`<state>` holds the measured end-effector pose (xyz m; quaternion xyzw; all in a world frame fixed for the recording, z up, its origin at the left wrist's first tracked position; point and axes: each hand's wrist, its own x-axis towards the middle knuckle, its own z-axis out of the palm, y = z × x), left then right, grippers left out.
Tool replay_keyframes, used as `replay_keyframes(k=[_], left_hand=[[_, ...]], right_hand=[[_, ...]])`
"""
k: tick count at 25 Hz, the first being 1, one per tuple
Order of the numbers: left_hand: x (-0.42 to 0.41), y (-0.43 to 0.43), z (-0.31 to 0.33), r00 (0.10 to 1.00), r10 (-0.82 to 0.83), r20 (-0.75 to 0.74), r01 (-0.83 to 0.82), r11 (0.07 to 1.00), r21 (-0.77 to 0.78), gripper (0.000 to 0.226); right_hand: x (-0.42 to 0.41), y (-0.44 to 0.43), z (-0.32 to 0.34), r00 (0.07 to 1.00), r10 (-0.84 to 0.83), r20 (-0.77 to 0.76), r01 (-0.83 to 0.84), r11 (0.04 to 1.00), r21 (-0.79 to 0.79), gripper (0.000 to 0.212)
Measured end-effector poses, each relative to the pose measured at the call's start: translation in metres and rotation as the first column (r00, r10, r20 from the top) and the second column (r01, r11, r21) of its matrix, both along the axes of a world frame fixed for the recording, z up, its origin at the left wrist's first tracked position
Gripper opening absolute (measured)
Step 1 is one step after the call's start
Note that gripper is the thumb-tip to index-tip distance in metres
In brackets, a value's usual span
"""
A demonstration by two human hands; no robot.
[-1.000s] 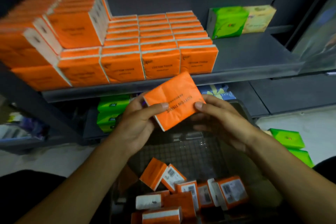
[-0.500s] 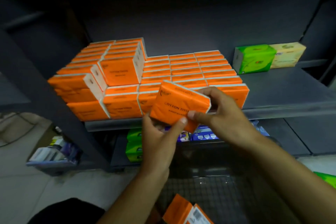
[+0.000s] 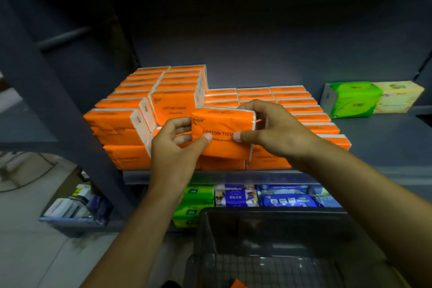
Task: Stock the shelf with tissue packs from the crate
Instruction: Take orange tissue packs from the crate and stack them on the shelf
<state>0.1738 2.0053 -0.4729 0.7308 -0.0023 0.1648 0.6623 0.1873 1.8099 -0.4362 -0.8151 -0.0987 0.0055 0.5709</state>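
I am facing the grey shelf (image 3: pixel 385 147), which is filling the upper part of my view. The block of orange packs (image 3: pixel 297 110) is covering its left and middle and rising a layer higher toward 10 o'clock. At 2 o'clock a green pack (image 3: pixel 350 99) is sitting apart from the block on the bare board. At 6 o'clock the dark crate (image 3: pixel 268 224) is standing below me.

I am holding one tissue pack (image 3: pixel 222 128) upright at the centre, with its printed face toward me, in front of the block's low part. My left hand (image 3: pixel 173 147) is pinching its 9 o'clock edge, thumb on the face and fingers curled behind. My right hand (image 3: pixel 278 131) is gripping the 3 o'clock end, thumb on the face and fingers over the top.

The pack is looking light and soft, and its film wrap is creasing and probably slick. I am judging the short ends to be the best hold, squeezed gently so it is not buckling.
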Motion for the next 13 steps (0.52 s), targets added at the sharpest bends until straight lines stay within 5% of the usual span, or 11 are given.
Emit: replay_keyframes(k=[8, 13], left_hand=[[0.031, 0.027, -0.011, 0.991, 0.130, -0.033, -0.130, 0.992, -0.004, 0.033], [0.051, 0.028, -0.019, 0.974, 0.223, -0.039, -0.224, 0.974, -0.026, 0.057]], right_hand=[[0.039, 0.048, -0.009, 0.993, -0.119, 0.001, 0.118, 0.988, 0.096, 0.052], [0.072, 0.085, -0.025, 0.976, -0.217, -0.018, 0.216, 0.952, 0.216, 0.048]])
